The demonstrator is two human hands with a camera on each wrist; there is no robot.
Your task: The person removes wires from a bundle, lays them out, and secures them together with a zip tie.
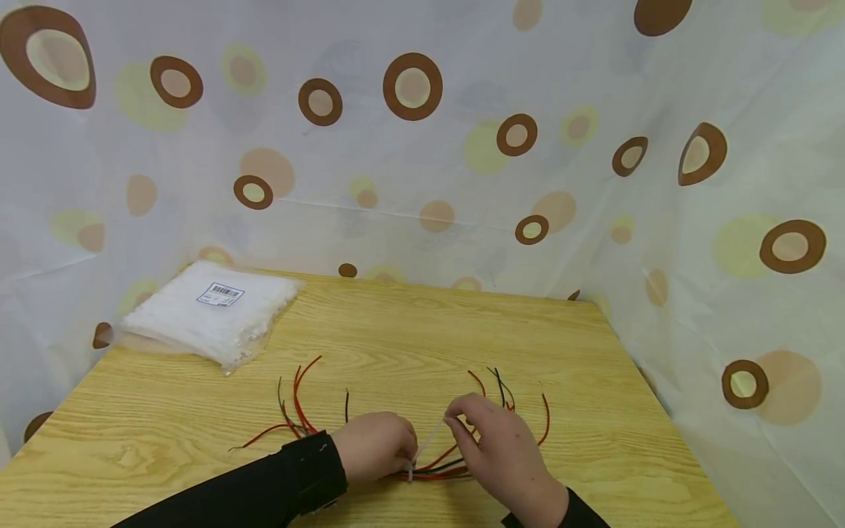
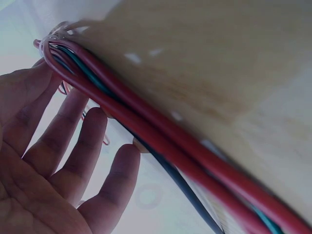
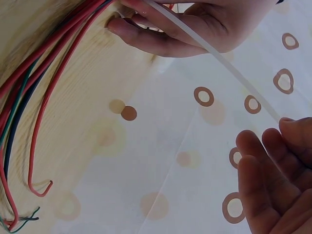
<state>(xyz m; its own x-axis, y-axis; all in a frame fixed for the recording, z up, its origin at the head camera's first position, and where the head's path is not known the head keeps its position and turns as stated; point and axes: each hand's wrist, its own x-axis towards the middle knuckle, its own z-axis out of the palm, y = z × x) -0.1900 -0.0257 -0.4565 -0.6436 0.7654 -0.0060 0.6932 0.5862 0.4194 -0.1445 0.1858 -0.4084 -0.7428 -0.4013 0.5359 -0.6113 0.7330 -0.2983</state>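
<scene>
A bundle of red, black and green wires (image 1: 444, 475) lies low in the head view, its loose ends fanning out to both sides. Around its middle loops a white cable tie (image 3: 214, 53), with the long tail slanting up to the right. My left hand (image 1: 376, 446) grips the wires right beside the loop, thumb and forefinger at the tie in the left wrist view, other fingers spread along the bundle. Between thumb and forefinger, my right hand (image 1: 503, 447) pinches the end of the tail, which looks straight. Part of the bundle is hidden behind both hands.
A clear plastic bag of white cable ties (image 1: 185, 312) with a barcode label rests at the back left of the wooden table (image 1: 396, 330). A white sheet with brown and yellow rings (image 1: 409, 161) hangs behind the table and along its sides.
</scene>
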